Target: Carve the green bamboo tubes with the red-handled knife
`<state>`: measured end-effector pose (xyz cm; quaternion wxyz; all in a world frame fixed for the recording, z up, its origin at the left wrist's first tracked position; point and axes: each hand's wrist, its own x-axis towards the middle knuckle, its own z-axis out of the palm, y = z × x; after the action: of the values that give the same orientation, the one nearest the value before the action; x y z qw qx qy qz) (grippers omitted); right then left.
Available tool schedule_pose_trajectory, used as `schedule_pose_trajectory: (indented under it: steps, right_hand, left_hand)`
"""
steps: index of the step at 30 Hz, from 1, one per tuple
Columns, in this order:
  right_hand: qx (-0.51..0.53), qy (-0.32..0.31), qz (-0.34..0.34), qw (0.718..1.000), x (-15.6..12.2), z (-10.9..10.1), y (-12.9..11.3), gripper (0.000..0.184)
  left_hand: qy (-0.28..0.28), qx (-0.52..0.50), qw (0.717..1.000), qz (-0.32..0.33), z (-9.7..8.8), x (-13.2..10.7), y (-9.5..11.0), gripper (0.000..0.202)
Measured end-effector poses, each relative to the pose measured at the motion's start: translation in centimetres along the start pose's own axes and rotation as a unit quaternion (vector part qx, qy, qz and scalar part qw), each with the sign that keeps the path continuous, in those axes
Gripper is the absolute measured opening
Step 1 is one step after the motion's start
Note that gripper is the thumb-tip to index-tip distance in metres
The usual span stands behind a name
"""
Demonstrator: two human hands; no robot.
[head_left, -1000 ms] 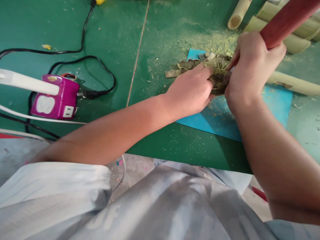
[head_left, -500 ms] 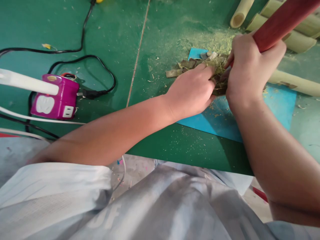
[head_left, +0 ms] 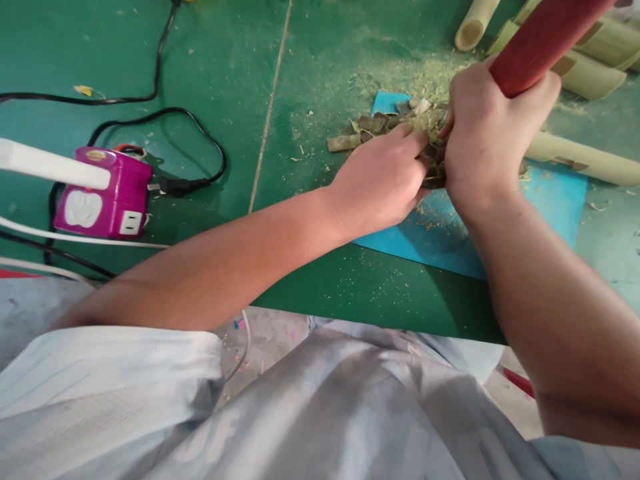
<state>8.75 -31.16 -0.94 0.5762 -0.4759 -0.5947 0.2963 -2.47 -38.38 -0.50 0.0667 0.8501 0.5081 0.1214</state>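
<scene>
My right hand (head_left: 487, 137) is wrapped round a red handle (head_left: 537, 40) that slants up to the top right; the tool's working end is hidden under my fingers. My left hand (head_left: 383, 180) lies curled beside it, fingertips pressed into a heap of green-brown bamboo strips and shavings (head_left: 385, 127). What those fingers hold is hidden. The heap sits on the far corner of a blue mat (head_left: 550, 200) on the green table (head_left: 220, 60). Both hands touch each other over the heap.
Cut bamboo tubes (head_left: 585, 57) lie at the top right, and one long bamboo piece (head_left: 585, 160) crosses the mat. A magenta power socket (head_left: 103, 203) with black cables (head_left: 165, 117) stands at left, under a white bar (head_left: 50, 165). Sawdust covers the table's middle.
The red handle has tilted slightly and my right hand has shifted a little left. My left hand stays on the heap. The view has drifted slightly.
</scene>
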Motion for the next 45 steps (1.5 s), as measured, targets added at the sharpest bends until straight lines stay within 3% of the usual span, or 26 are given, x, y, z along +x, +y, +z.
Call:
schedule_pose_trajectory:
  steps: [9, 19, 24, 32, 39, 45]
  right_hand:
    - [0.062, 0.084, 0.060, 0.993, 0.8, 0.5, 0.4, 0.044]
    - [0.075, 0.050, 0.037, 0.995, 0.2, 0.3, -0.1, 0.043]
    - [0.043, 0.042, 0.008, 0.998, 0.2, 0.2, 0.4, 0.041]
    - [0.054, 0.059, 0.015, 0.997, 0.4, 0.3, 0.5, 0.041]
    - [0.022, 0.059, 0.009, 0.998, 0.3, 0.3, 0.6, 0.041]
    - [0.063, 0.050, 0.008, 0.997, 0.4, 0.2, 0.6, 0.038]
  left_hand:
    - [-0.006, 0.016, 1.000, -0.013, 0.0, 0.2, -0.3, 0.031]
    - [-0.021, 0.013, 0.999, -0.021, -0.3, 0.1, -0.2, 0.032]
    - [-0.005, 0.017, 1.000, -0.017, -0.1, 0.0, -0.3, 0.032]
    - [0.028, 0.007, 1.000, -0.009, 0.2, -0.1, -0.4, 0.029]
    - [0.003, -0.003, 1.000, -0.018, 0.0, -0.1, -0.3, 0.030]
    - [0.000, 0.011, 1.000, -0.019, -0.1, -0.1, -0.2, 0.031]
